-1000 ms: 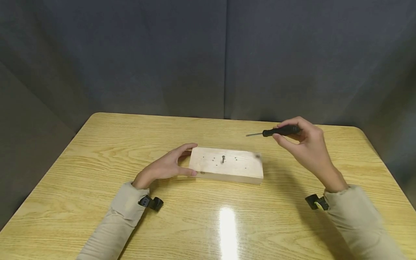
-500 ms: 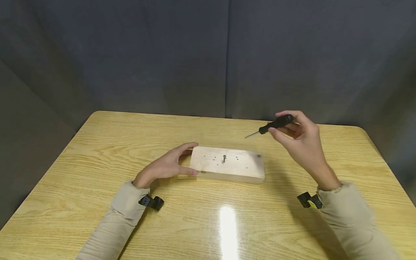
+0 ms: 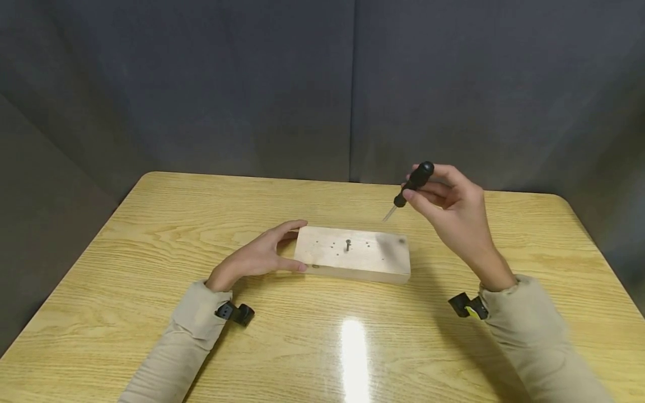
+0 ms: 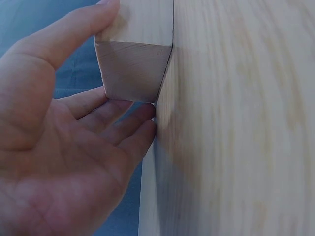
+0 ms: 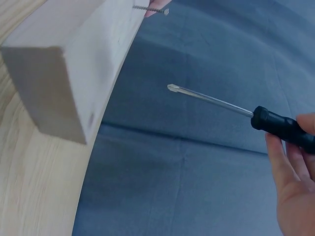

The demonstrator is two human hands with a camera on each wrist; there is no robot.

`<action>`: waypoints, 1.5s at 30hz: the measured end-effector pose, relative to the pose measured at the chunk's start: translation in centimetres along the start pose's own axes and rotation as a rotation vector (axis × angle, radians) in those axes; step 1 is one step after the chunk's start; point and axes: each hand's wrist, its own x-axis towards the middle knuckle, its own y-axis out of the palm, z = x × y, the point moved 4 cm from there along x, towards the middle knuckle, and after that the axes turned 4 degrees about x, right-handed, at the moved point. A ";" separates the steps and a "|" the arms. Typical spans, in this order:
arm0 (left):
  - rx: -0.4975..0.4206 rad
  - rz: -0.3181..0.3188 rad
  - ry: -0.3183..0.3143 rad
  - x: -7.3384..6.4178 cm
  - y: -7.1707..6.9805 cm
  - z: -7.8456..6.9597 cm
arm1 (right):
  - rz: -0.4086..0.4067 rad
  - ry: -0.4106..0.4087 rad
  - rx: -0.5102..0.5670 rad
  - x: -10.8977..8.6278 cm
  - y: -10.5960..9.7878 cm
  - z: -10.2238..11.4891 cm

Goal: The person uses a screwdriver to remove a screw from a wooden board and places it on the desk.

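A pale wooden block (image 3: 319,254) lies flat on the table, its top dotted with several small dark holes. From the block's middle a screw (image 3: 347,245) stands upright, its threaded shank showing in the right wrist view. My left hand (image 3: 256,257) grips the block's left end, thumb on the near side and fingers along the far side. In my right hand (image 3: 456,215), thumb and fingers pinch the black handle of a screwdriver (image 3: 414,182). Its bare metal tip (image 5: 173,88) points down and left, in the air above the block's far right part and apart from the screw.
The wood-grain table (image 3: 151,235) extends around the block on all sides. A dark cloth curtain (image 3: 242,95) hangs behind its far edge. Small black wrist cameras sit at the left cuff (image 3: 201,308) and right cuff (image 3: 519,305).
My right hand has moved left, and the screwdriver has turned from nearly level to steeply tilted, tip down. The left hand and the block stay in place.
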 end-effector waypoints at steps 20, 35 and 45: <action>-0.011 -0.001 -0.017 0.1 -0.5 0.1 | 0.022 0.018 0.072 0.5 2.6 0.1; -0.016 0.003 -0.018 0.0 -0.1 0.1 | 0.087 0.073 0.053 -0.4 4.4 -0.4; -0.009 0.001 -0.018 -0.1 -0.1 0.1 | 0.126 0.059 0.041 -0.6 5.1 -0.6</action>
